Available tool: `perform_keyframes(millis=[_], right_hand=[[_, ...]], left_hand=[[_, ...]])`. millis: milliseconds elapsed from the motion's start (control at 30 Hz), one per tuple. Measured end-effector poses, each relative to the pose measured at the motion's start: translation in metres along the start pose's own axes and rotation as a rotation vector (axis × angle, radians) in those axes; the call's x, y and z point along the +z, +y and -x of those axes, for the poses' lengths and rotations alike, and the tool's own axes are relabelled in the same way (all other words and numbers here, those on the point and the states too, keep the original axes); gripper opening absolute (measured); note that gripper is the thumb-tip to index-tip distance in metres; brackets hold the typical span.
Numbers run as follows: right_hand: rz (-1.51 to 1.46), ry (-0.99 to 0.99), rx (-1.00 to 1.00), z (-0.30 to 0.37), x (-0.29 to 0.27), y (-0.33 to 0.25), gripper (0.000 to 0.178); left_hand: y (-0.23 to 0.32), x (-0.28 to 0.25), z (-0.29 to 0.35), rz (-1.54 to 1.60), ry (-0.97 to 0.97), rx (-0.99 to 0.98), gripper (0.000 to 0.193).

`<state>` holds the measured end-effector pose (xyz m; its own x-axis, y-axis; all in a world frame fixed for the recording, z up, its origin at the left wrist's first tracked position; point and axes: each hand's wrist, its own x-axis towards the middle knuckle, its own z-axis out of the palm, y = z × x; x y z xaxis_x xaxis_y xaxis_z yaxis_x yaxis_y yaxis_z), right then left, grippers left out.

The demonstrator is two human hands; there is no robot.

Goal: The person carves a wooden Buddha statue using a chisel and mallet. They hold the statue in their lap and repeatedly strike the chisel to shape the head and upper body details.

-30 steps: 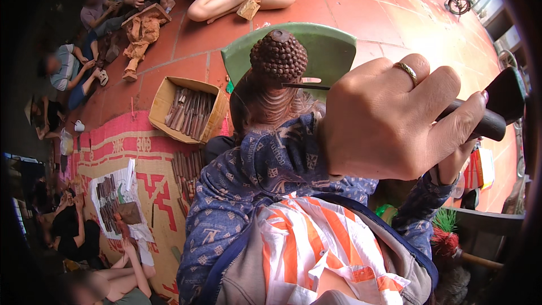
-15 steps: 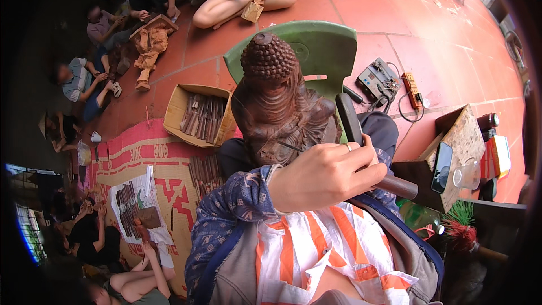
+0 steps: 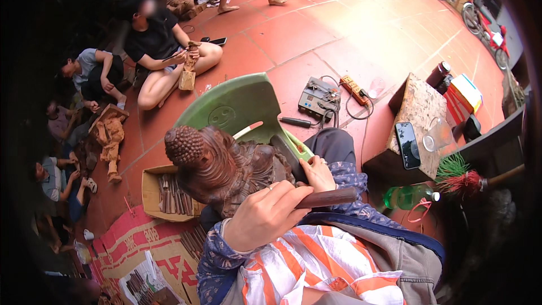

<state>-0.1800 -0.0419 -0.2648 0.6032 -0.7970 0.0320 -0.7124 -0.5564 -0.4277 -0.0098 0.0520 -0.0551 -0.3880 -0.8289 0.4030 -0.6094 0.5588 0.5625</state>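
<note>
From where I'm standing, the dark Buddha statue (image 3: 231, 161) sits a little left of the middle of the frame, leaning toward the left, its knobbly head in front of a green plastic chair (image 3: 243, 99). The carver's left hand (image 3: 265, 214), lower centre, is right up against the statue in this view; whether it touches I cannot tell. Its grip is closed around a round wooden handle (image 3: 330, 197) that sticks out to the right. Just beyond, near the centre, the right hand (image 3: 320, 175) has its grip pinching the near end of a dark flat bar (image 3: 287, 151), which slants up to the left beside the statue.

At centre left, a cardboard box (image 3: 149, 192) holds wooden-handled tools. Over on the right, a phone (image 3: 407, 146) and a clear plastic cup (image 3: 437, 135) lie on a wooden box (image 3: 426, 99), with a green bottle (image 3: 403, 196) below it. Toward the upper left, a person in black (image 3: 155, 36) sits on the tiles (image 3: 299, 25), holding a small wooden carving (image 3: 187, 79).
</note>
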Motion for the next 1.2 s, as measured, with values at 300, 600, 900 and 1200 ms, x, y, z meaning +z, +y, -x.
perform_keyframes(millis=[300,600,900,1200], right_hand=[[-1.035,0.065,-0.793,0.005,-0.128,-0.077,0.017],[-0.552,0.405,-0.825,-0.003,-0.127,-0.107,0.018],[-0.845,0.113,-0.929,-0.024,-0.147,-0.102,0.010],[-0.805,-0.215,-1.057,-0.064,-0.160,-0.112,0.013]], left_hand=[[-0.006,0.011,0.032,0.418,0.465,-0.217,0.048],[0.001,0.000,0.036,0.378,0.960,-0.363,0.064],[-0.010,-0.004,0.061,0.451,0.598,-0.241,0.024],[-0.009,-0.043,0.068,0.258,0.399,-0.159,0.018]])
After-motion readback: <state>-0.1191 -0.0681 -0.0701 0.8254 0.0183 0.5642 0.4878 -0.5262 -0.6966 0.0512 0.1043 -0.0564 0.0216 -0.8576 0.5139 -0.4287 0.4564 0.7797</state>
